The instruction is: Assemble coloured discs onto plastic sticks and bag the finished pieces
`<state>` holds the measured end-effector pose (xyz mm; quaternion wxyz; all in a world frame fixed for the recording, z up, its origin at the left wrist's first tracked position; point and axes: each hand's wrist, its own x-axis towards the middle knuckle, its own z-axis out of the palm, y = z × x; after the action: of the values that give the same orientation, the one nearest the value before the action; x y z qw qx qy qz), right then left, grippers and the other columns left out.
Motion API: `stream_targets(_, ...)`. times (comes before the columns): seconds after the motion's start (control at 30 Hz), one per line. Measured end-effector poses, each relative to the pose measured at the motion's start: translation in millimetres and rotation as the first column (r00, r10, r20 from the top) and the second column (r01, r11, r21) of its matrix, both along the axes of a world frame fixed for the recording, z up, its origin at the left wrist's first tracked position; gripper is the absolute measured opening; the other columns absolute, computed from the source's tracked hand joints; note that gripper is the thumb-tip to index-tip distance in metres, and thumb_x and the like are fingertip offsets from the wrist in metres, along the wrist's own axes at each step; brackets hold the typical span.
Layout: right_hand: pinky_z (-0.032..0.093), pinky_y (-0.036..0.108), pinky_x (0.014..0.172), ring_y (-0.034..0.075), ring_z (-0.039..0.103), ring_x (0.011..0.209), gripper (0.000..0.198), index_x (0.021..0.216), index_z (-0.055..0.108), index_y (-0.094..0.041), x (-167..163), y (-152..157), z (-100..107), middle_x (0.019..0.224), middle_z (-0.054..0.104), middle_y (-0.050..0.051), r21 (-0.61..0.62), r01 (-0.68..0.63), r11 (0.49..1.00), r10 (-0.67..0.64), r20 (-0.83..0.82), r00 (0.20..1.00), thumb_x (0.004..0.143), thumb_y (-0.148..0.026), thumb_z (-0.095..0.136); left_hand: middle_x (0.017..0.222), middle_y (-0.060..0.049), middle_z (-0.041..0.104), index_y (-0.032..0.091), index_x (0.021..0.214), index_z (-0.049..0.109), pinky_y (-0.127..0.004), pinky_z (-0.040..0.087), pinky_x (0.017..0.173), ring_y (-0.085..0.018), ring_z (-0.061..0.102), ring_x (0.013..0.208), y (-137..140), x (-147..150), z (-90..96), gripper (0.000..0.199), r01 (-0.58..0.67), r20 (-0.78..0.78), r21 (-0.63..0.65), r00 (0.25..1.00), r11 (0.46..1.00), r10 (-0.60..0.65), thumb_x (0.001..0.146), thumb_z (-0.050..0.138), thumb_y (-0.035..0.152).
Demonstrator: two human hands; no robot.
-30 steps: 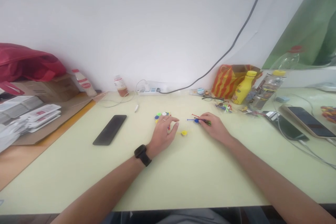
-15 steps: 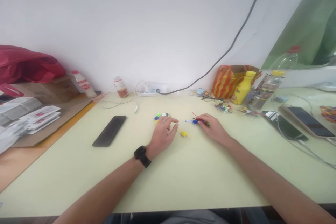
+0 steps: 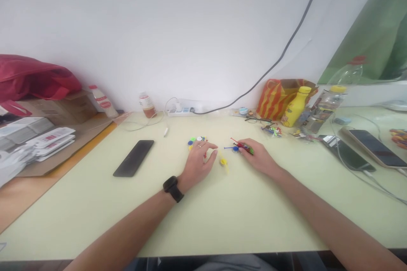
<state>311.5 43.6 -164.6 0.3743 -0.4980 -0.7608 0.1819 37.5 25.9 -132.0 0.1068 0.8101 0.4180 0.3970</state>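
My left hand [image 3: 199, 161] rests at the middle of the table, thumb and forefinger apart, holding nothing. Just beyond its fingers lie several small coloured plastic discs [image 3: 192, 140], partly hidden by it. Between my hands is a small yellow disc [image 3: 223, 162] with thin, motion-blurred yellow arms, touched by neither hand. The fingers of my right hand [image 3: 256, 153] are closed on a few thin plastic pieces [image 3: 246, 147] in red, black and green. At those fingertips is a blue disc with a stick [image 3: 235, 149]; whether it is held or only touched is unclear.
A black phone [image 3: 133, 158] lies left of my hands. Behind are a power strip [image 3: 181, 112], eyeglasses [image 3: 252, 119] and a pile of small coloured pieces [image 3: 272, 130]. Rightward stand a striped bag [image 3: 269, 100], a yellow bottle [image 3: 295, 108] and phones with cables [image 3: 378, 148]. Boxes [image 3: 59, 110] stand left.
The yellow disc's blurred arms point a different way, running lengthwise, and it has shifted slightly. My hands stay nearly in place; more of the pieces in my right hand show.
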Motion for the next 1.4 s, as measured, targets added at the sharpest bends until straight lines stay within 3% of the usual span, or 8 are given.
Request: stream_targets(1.4, 0.054, 0.042, 0.093, 0.025, 0.069, 0.103, 0.023, 0.118, 0.069, -0.025, -3.4, -0.2, -1.3, 0.114, 0.072, 0.008, 0.032, -0.044, 0.999, 0.043, 0.005, 0.999, 0.099, -0.029, 0.056, 0.099, -0.005, 0.069, 0.025, 0.107, 0.068, -0.047, 0.046, 0.106, -0.025, 0.062, 0.105, 1.8, -0.5, -3.9, 0.012, 0.02, 0.011, 0.009, 1.0, 1.0, -0.02, 0.102, 0.058, 0.028)
